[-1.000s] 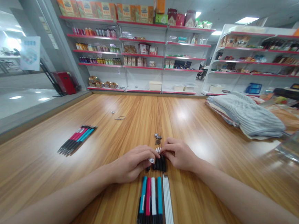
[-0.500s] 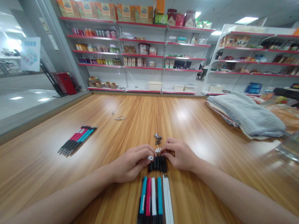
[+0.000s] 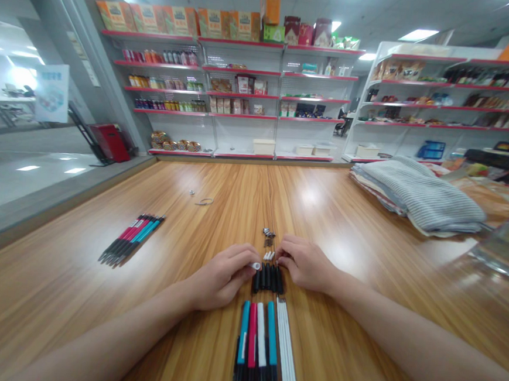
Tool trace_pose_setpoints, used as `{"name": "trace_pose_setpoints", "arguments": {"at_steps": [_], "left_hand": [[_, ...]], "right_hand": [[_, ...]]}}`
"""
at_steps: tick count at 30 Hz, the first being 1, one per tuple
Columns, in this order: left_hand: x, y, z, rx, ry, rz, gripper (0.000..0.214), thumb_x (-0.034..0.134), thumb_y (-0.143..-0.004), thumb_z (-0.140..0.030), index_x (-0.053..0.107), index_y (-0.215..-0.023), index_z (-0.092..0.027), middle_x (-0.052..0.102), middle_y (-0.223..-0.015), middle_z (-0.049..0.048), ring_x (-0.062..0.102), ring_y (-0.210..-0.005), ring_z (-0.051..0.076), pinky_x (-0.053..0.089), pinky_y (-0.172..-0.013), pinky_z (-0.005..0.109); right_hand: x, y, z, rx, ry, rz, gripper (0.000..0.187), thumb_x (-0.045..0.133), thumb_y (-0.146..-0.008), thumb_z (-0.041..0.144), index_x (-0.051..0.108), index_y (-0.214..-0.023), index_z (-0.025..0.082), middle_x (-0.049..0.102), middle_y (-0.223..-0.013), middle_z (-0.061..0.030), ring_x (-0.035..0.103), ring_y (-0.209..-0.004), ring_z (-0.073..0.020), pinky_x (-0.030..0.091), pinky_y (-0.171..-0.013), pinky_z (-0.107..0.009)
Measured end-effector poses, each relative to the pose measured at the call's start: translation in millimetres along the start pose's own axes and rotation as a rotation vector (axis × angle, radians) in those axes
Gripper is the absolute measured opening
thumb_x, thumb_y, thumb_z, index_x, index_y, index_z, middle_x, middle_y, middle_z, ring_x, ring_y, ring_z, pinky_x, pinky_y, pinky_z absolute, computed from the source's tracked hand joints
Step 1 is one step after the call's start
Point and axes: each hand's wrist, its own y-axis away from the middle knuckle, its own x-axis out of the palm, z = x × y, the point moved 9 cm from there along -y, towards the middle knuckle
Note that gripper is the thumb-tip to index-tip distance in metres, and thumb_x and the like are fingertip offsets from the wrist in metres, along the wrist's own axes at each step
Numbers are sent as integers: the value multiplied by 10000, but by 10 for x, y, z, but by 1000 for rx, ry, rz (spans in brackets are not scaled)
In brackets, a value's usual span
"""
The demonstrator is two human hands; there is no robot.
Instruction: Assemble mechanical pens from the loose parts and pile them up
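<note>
My left hand [image 3: 227, 274] is closed around a white pen barrel [image 3: 254, 265], whose round open end points toward the right. Across from it, my right hand [image 3: 304, 261] is pinched beside the small white plastic pieces [image 3: 269, 255]; whatever its fingertips hold is too small to make out. Just below both hands lies a row of black pen grips [image 3: 267, 278]. Nearer to me are pen barrels in blue, pink and white [image 3: 252, 337], with thin white refills [image 3: 286, 348] to their right. Small metal pen tips [image 3: 269, 233] and springs [image 3: 268, 242] sit beyond the hands.
A bundle of pens [image 3: 131, 239] lies at the left of the wooden table [image 3: 216, 223]. A loose ring-like strip [image 3: 204, 201] is farther back. Folded striped cloth [image 3: 421, 195] and a clear container [image 3: 508, 245] stand at the right. Stocked shelves [image 3: 238, 116] line the back.
My right hand has shifted slightly right, away from the small white pieces, its fingers drawing closer together. My left hand still holds the white barrel, almost in place.
</note>
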Motion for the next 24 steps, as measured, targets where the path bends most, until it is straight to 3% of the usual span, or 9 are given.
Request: {"name": "trace_pose_setpoints", "arguments": {"at_steps": [5, 10, 17, 24], "left_hand": [[-6, 5, 7, 1, -46, -14, 158, 386, -928, -155, 525, -1003, -156, 564, -956, 101, 516, -892, 182, 422, -810, 316], [-8, 8, 4, 34, -142, -43, 147, 402, -926, -173, 541, -973, -162, 577, -902, 86, 516, -853, 179, 401, -790, 316], [38, -4, 23, 73, -240, -50, 144, 471, -907, -206, 591, -978, -169, 606, -907, 76, 535, -863, 174, 388, -787, 314], [22, 6, 27, 106, -247, -83, 138, 479, -910, -198, 602, -966, -168, 621, -867, 75, 538, -819, 169, 386, -756, 314]], "right_hand": [[-105, -1, -6, -2, -56, -117, 107, 515, -833, 78, 557, -840, 177, 595, -849, -36, 559, -799, -154, 440, -715, -267], [-214, 24, 166, -73, -115, -221, 86, 489, -869, 109, 534, -855, 181, 597, -830, -46, 558, -788, -163, 442, -708, -280], [-189, 96, 514, -217, -173, -263, 122, 474, -872, 109, 554, -914, 191, 600, -859, -69, 567, -822, -183, 471, -732, -310], [-159, 92, 555, -262, -167, -237, 114, 500, -871, 121, 574, -924, 190, 617, -866, -66, 580, -824, -179, 489, -737, -311]]}}
